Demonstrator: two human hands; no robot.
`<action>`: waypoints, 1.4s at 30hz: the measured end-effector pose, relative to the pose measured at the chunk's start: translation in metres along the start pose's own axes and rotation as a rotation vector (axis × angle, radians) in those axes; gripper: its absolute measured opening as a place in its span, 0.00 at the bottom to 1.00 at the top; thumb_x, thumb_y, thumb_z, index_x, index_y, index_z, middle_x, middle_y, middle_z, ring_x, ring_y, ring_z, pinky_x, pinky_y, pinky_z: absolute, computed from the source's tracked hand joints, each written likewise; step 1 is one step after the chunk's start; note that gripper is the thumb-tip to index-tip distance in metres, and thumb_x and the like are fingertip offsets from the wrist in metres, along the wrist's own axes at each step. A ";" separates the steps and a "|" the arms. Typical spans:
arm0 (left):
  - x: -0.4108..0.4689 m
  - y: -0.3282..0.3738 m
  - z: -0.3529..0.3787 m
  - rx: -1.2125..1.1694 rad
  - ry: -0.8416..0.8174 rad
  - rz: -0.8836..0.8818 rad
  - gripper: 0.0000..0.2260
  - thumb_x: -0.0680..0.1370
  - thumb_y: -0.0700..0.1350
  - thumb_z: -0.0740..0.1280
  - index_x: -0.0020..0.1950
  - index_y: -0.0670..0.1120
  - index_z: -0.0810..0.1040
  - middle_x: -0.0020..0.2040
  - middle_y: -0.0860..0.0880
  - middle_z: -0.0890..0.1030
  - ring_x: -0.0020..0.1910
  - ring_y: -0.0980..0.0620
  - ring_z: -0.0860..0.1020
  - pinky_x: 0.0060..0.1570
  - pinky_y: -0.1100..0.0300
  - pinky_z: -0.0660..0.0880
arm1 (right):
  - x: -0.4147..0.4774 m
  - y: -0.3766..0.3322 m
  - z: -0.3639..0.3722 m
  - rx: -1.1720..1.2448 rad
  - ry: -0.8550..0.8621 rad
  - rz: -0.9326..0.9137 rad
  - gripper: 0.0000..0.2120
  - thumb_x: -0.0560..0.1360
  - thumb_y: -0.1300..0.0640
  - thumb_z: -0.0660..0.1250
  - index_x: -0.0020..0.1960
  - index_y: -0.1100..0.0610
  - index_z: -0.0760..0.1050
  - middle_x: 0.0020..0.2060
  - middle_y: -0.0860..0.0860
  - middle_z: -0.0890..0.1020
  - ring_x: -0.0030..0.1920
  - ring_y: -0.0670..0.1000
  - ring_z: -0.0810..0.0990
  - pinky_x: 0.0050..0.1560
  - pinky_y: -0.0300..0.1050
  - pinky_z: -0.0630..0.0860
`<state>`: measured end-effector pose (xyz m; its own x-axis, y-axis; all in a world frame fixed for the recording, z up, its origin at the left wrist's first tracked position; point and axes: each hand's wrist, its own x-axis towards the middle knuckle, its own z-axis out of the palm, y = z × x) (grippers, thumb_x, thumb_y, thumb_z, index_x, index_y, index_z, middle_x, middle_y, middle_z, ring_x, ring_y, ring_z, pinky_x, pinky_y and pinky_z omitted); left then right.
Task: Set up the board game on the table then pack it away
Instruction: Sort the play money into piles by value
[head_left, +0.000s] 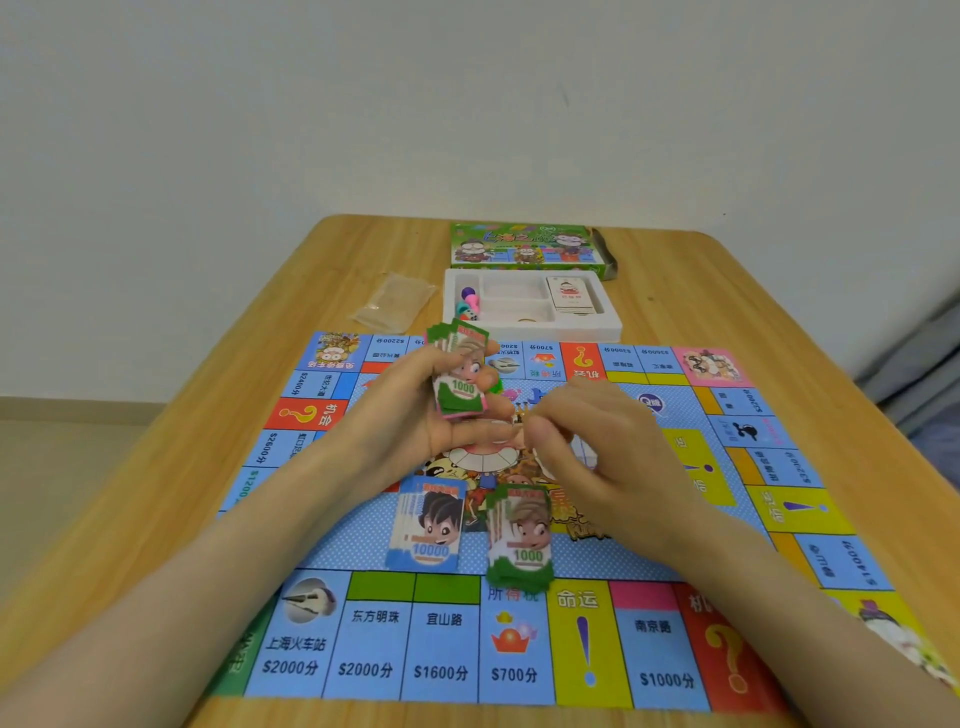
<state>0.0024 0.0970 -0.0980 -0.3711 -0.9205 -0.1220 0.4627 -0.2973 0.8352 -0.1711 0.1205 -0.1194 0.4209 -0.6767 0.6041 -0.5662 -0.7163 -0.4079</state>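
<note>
- Game board lies flat on the wooden surface, with the near row of squares closest to the camera.
- Both forearms reach in over the board; the hands are close together above its centre.
- Left hand: fingers curled round an upright wad of play money. A green 1000 note faces the camera, and pink edges show at the bottom of the wad.
- Right hand: just beside the left, fingers bent, tips drawn towards the thumb. It is blurred, so whether it pinches anything cannot be told.
- Two money stacks lie on the board's blue middle, below the hands: a blue 10000 stack on the left and a green 1000 stack just beside it on the right.
- White tray sits at the board's far edge.
  - Left compartment holds coloured tokens and dice.
  - Right compartment holds a card deck.
- Green game box sits behind the tray, one end flap open.
- Clear plastic bag lies on the surface left of the tray.
</note>
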 end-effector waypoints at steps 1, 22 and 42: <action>-0.001 0.001 0.001 -0.019 0.001 -0.008 0.10 0.79 0.38 0.55 0.55 0.39 0.75 0.40 0.43 0.77 0.33 0.47 0.82 0.33 0.55 0.81 | 0.000 0.001 0.000 0.012 0.037 0.016 0.16 0.78 0.53 0.55 0.36 0.58 0.72 0.29 0.47 0.71 0.33 0.47 0.67 0.36 0.43 0.64; -0.011 -0.002 0.004 0.495 -0.128 -0.021 0.12 0.65 0.40 0.69 0.48 0.43 0.77 0.38 0.46 0.85 0.32 0.49 0.83 0.25 0.64 0.77 | 0.004 -0.006 -0.002 0.224 0.236 0.165 0.08 0.72 0.59 0.68 0.41 0.49 0.70 0.33 0.38 0.74 0.35 0.43 0.73 0.36 0.35 0.69; -0.003 -0.001 -0.004 0.290 0.168 0.139 0.05 0.75 0.36 0.66 0.51 0.40 0.77 0.37 0.46 0.85 0.32 0.51 0.83 0.27 0.65 0.78 | 0.005 -0.009 -0.008 0.458 -0.120 0.257 0.10 0.75 0.58 0.61 0.48 0.47 0.79 0.35 0.46 0.80 0.38 0.47 0.79 0.43 0.46 0.75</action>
<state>0.0057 0.0988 -0.1006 -0.1723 -0.9830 -0.0627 0.2431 -0.1041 0.9644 -0.1695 0.1248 -0.1073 0.4027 -0.8357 0.3734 -0.3061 -0.5074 -0.8055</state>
